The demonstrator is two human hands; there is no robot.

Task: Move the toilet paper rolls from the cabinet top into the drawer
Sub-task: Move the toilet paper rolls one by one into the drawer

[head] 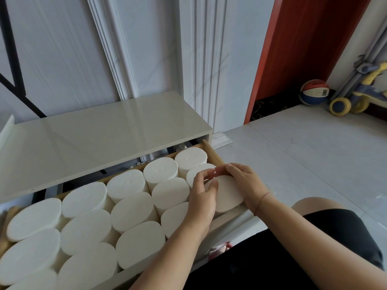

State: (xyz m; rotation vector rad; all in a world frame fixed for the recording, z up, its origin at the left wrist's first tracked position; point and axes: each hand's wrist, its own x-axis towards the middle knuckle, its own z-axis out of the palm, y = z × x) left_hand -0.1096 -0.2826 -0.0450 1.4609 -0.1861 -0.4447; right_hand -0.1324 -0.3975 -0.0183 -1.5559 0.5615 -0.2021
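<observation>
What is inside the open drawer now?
The drawer holds upright toilet paper rolls in packed rows; both hands press one at its right end. Its bottom is hidden.

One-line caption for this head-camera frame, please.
Both hands, left hand and right hand, seat a toilet paper roll into the open drawer's right end among upright rolls.

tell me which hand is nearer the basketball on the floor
Right. The right hand is at the drawer's right end, on the basketball's side; the left hand sits further left, over the rolls.
</observation>
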